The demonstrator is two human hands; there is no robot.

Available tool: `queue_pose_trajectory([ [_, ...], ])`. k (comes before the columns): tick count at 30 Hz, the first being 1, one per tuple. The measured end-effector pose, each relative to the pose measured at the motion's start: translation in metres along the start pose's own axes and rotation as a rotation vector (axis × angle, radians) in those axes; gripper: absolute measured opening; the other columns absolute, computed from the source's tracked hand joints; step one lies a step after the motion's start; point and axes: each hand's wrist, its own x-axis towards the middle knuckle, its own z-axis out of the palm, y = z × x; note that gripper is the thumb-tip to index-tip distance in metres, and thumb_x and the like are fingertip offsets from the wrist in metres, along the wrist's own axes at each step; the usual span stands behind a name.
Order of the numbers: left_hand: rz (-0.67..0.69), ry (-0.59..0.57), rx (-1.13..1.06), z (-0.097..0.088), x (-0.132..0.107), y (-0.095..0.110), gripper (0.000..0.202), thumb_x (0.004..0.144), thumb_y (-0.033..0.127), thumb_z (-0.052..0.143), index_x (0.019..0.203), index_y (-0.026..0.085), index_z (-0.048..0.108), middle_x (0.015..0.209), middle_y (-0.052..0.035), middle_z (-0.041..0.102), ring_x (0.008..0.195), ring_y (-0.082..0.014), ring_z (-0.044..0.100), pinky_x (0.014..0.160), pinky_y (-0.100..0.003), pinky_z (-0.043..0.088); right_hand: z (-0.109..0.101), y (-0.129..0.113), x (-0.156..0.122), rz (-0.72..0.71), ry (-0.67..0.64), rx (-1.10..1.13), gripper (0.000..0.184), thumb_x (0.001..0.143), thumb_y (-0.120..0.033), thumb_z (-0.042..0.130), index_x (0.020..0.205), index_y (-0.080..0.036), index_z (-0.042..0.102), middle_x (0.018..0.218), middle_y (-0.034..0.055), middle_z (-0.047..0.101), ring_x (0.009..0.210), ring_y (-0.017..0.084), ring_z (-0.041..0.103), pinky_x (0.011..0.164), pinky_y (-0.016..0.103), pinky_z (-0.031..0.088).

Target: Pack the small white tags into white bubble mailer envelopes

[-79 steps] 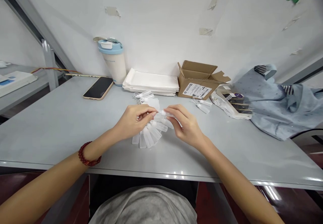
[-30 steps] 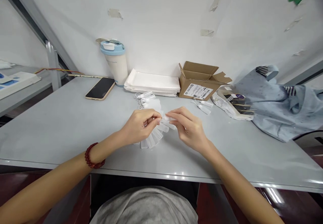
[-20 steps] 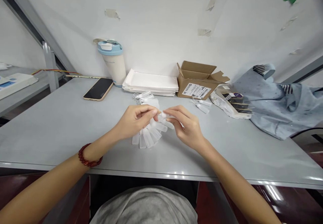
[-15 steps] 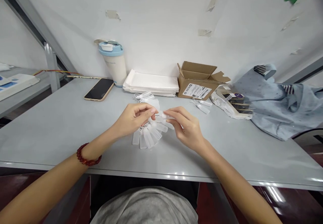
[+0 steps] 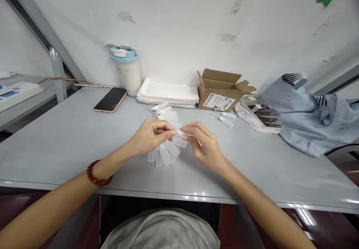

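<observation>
Tube [image 5: 187, 134]: slim, translucent; white cap [image 5: 180, 132] at left end.

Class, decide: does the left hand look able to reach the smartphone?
Likely yes: the smartphone lies uncovered, with no visible obstacle between it and the left hand, though those fingertips are pinched near a white-capped tube.

The pieces [image 5: 165, 154] before me look like smooth, translucent plastic; my tabletop [image 5: 70, 140], glossy and smooth; the box [image 5: 218, 101], matt cardboard.
</observation>
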Motion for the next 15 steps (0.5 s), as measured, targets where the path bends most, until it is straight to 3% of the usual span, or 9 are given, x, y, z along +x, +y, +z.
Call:
queue_pose_trajectory([
  [5,0.030,0.044,-0.062,-0.010,0.008,-0.004,0.019,0.078,0.029,0.066,0.067,0.013,0.066,0.059,0.0000,0.061,0.043,-0.0053,0.041,0.044,-0.020,0.034,0.001,0.007,0.002,0.019,-0.054,-0.047,0.028,0.090,-0.012,0.047,0.116,-0.021,0.054,0.103,0.0096,0.062,0.096,0.019,0.060,0.080,0.035,0.053],
  [7,0.047,0.154,-0.121,-0.018,0.015,-0.012,0.019,0.076,0.030,0.068,0.068,0.014,0.066,0.059,0.0002,0.060,0.043,-0.0052,0.041,0.045,-0.021,0.035,0.000,0.017,0.002,0.075,-0.063,-0.155,0.033,0.089,-0.014,0.049,0.121,-0.020,0.050,0.113,0.0125,0.060,0.106,0.023,0.056,0.088,0.041,0.050],
  [11,0.045,0.510,-0.177,-0.040,0.029,-0.031,0.019,0.073,0.033,0.070,0.068,0.015,0.067,0.061,0.0003,0.060,0.042,-0.0045,0.040,0.042,-0.021,0.030,-0.014,0.050,-0.001,0.237,-0.023,-0.380,0.031,0.085,-0.016,0.050,0.116,-0.017,0.054,0.116,0.0156,0.058,0.109,0.029,0.053,0.093,0.049,0.045],
  [13,0.005,0.590,-0.155,-0.049,0.034,-0.040,0.020,0.072,0.034,0.070,0.067,0.015,0.066,0.063,-0.0001,0.060,0.042,-0.0046,0.040,0.041,-0.021,0.027,-0.026,0.070,-0.003,0.310,-0.009,-0.472,0.026,0.083,-0.015,0.050,0.107,-0.017,0.059,0.114,0.0154,0.059,0.107,0.029,0.053,0.093,0.049,0.043],
  [15,-0.059,0.585,-0.135,-0.055,0.038,-0.049,0.021,0.071,0.035,0.070,0.067,0.015,0.066,0.064,-0.0007,0.061,0.042,-0.0046,0.040,0.040,-0.021,0.026,-0.039,0.087,-0.006,0.461,-0.041,-0.598,0.027,0.080,-0.016,0.053,0.106,-0.016,0.061,0.111,0.0143,0.059,0.106,0.030,0.053,0.092,0.049,0.043],
])
